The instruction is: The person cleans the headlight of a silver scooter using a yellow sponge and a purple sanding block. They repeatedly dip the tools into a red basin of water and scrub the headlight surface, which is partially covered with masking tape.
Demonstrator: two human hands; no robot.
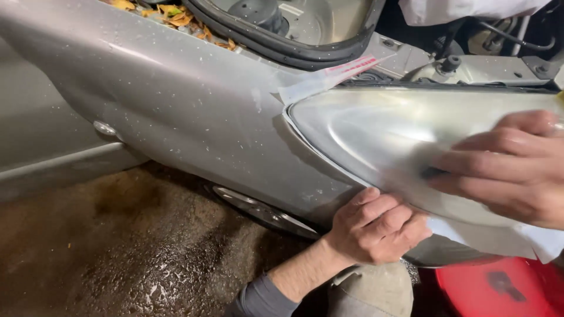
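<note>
A cloudy car headlight (382, 132) sits in a silver fender (194, 111), with clear masking plastic (320, 82) taped around its edge. My right hand (508, 167) lies flat on the lens at the right, pressing a small dark pad (433, 173) under its fingers. My left hand (376, 226) is curled below the lamp's lower edge, fingers gripping the fender's rim there. White sheet (499, 238) hangs under the lens.
A wheel with a shiny rim (264, 212) stands under the fender. Wet, dark ground (117, 246) lies at the lower left. A red container (499, 287) sits at the bottom right. Dry leaves (170, 14) lie by the open bonnet's rubber seal.
</note>
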